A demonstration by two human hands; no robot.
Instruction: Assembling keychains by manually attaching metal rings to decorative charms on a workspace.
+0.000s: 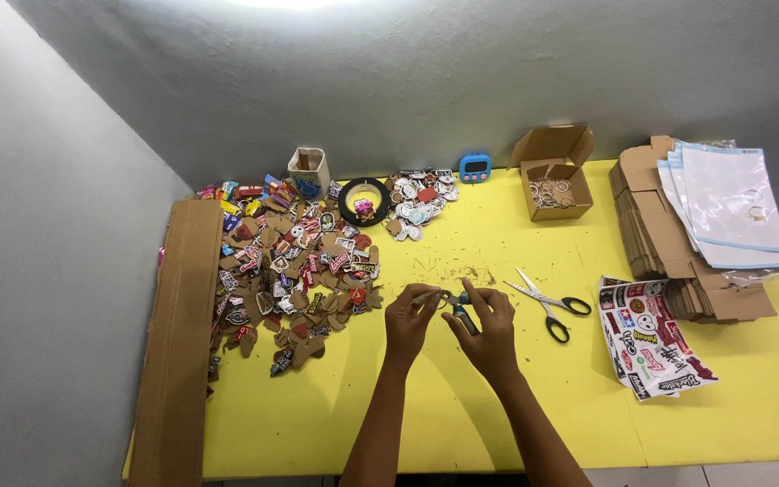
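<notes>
Hands meet mid-bench: left hand (410, 317) pinches a small cutout (427, 295), right hand (489, 326) clasps a blue-handled tool (462, 311); scissors (547, 302) lie at three o'clock, sticker pile (295, 271) at ten.

Both hands meet mid-table (498, 424), left hand (410, 317) beside right hand (489, 326), a small tool (460, 309) between them. Scissors (547, 302) lie just right. Further right, a sticker sheet (651, 338); behind it, stacked flat cardboard (660, 225) with plastic bags (732, 207) on top. Left, a heap of cut-outs (290, 271); behind, tape roll (363, 200), timer (475, 166), open box (556, 176).
</notes>
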